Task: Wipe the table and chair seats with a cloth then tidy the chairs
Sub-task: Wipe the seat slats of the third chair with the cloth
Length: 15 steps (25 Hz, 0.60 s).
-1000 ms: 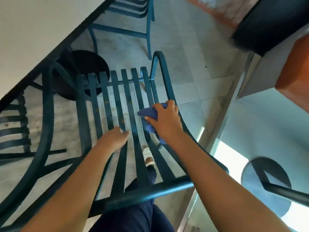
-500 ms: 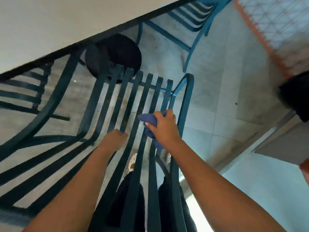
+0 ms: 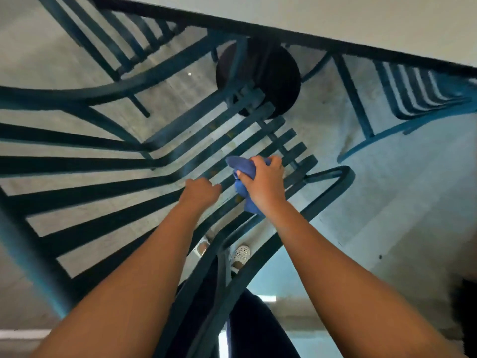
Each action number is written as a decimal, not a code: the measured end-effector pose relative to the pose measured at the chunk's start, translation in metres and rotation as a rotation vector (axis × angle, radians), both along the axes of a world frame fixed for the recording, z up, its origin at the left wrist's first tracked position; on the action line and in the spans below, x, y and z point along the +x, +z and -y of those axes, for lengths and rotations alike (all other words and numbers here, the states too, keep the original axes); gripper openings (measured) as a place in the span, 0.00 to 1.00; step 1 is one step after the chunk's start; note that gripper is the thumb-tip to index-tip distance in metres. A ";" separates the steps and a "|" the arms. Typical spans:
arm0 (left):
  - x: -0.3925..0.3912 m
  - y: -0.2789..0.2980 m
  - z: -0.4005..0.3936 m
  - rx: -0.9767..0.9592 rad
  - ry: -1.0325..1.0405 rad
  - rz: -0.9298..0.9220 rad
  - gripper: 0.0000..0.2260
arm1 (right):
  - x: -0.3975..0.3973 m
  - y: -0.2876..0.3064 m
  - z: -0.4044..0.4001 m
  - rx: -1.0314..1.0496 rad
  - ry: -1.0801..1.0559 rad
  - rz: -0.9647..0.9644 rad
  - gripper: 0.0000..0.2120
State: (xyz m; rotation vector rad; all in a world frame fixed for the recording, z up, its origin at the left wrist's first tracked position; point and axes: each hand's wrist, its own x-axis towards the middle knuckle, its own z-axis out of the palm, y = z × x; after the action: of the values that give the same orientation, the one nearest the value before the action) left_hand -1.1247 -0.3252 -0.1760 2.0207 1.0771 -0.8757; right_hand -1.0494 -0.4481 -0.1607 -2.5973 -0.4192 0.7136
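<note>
A teal metal chair with a slatted seat (image 3: 196, 140) stands directly below me. My right hand (image 3: 263, 182) is closed on a crumpled blue cloth (image 3: 241, 166) and presses it onto the seat slats near the chair's right side rail. My left hand (image 3: 200, 192) curls its fingers around one slat just to the left of the cloth. The white table top (image 3: 361, 21) with its dark edge runs across the top of the view, above the chair's front.
The table's round black base (image 3: 273, 73) sits on the tiled floor beyond the seat. Another teal chair (image 3: 418, 91) stands at the upper right, one more at the upper left (image 3: 108, 42). My feet in white shoes (image 3: 240, 254) show under the chair.
The view has swung round, so the table now lies across the top. My right hand has slid the cloth a little along the slats; my left hand has closed onto a slat.
</note>
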 end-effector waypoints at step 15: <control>0.031 -0.098 -0.088 0.201 0.208 0.034 0.25 | 0.056 -0.099 -0.131 0.084 0.157 -0.109 0.17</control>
State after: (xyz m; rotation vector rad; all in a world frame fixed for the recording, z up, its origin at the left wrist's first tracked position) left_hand -1.0935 -0.2375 -0.2735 2.0302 1.3737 -0.6452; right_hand -0.9938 -0.3168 -0.2598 -2.4535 -0.6099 0.8668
